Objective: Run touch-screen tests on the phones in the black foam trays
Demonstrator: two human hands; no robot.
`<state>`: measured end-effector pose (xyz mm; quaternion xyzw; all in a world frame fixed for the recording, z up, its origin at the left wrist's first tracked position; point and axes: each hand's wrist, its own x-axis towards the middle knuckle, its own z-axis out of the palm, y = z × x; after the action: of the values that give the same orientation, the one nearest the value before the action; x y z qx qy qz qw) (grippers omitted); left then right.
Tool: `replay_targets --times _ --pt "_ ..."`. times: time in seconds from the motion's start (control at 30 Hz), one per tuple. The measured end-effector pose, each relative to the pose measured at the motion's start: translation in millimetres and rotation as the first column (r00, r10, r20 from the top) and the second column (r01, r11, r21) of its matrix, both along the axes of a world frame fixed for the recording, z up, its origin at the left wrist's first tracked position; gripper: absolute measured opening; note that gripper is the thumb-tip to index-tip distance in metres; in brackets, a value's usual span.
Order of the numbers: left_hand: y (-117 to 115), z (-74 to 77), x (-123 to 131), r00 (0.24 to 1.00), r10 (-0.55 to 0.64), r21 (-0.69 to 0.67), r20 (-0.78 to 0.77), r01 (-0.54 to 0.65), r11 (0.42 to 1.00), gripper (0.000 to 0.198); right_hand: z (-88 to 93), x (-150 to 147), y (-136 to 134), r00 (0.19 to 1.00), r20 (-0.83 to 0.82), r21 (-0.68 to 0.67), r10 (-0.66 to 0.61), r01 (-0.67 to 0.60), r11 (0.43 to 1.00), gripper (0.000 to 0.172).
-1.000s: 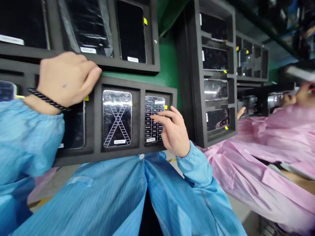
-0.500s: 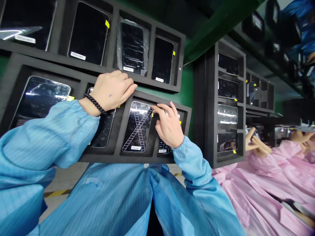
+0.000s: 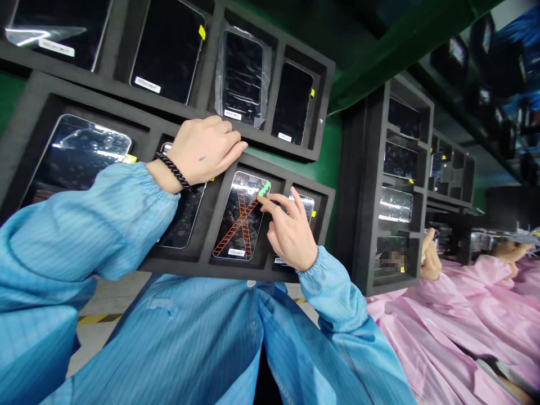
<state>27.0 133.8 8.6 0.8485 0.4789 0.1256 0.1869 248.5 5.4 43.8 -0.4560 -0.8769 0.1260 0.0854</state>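
A black foam tray [image 3: 202, 261] in front of me holds several phones in slots. My left hand [image 3: 202, 152] rests knuckles-up on the tray's top edge, fingers curled over it, partly covering a dark phone [image 3: 185, 211]. My right hand [image 3: 289, 230] has its index finger stretched out, its tip touching the top right corner of the middle phone [image 3: 240, 216]. That screen shows an orange X-shaped ladder pattern with a green patch under my fingertip. The rightmost phone [image 3: 306, 205] is mostly hidden behind my right hand.
A second foam tray [image 3: 270, 143] of dark phones sits behind the first, one phone in a plastic bag [image 3: 242, 79]. Another tray [image 3: 367, 225] stands to the right. A person in a pink coat [image 3: 455, 320] works on my right. A green surface shows between trays.
My right hand left the rightmost phone and moved to the middle one. Its X pattern turned from white to orange, with green at the touched corner. The view swung left and up.
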Motion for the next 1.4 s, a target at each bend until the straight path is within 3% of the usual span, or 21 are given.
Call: replay_targets --times 0.23,0.5,0.7,0.83,1.1,1.3,1.4 --pt "0.4 -3.1 -0.9 0.989 -0.045 0.120 -0.144 0.062 0.991 0.066 2.0 -8.0 -13.0 0.998 -0.026 -0.062 0.052 -0.054 0.997 0.053" --pt "0.7 -1.5 -0.3 0.990 -0.029 0.087 -0.136 0.041 0.995 0.062 1.3 -17.6 -28.8 0.988 -0.073 -0.068 0.139 -0.144 0.987 0.044" --pt "2.3 -8.9 -1.4 0.991 -0.026 0.184 -0.133 0.051 0.982 0.060 0.9 -24.7 -41.4 0.976 -0.089 -0.087 0.200 -0.207 0.974 0.043" --pt "2.1 -5.4 -0.8 0.996 -0.020 0.097 -0.088 0.028 0.995 0.060 -0.1 -28.6 -50.6 0.963 -0.112 -0.125 0.243 -0.257 0.958 0.039" --pt "0.8 2.8 1.7 0.984 -0.023 0.034 -0.176 0.029 0.999 0.066 -2.4 -36.0 -61.3 0.937 -0.140 -0.167 0.320 -0.341 0.925 0.035" --pt "0.4 3.9 0.9 0.991 -0.025 0.011 -0.133 0.026 1.000 0.065 0.0 -35.9 -55.3 0.911 -0.181 -0.175 0.371 -0.401 0.899 0.036" --pt "0.5 2.9 0.7 0.988 -0.031 0.035 -0.148 0.036 0.999 0.064 7.8 -29.7 -33.4 0.923 -0.245 -0.135 0.298 -0.337 0.932 0.038"
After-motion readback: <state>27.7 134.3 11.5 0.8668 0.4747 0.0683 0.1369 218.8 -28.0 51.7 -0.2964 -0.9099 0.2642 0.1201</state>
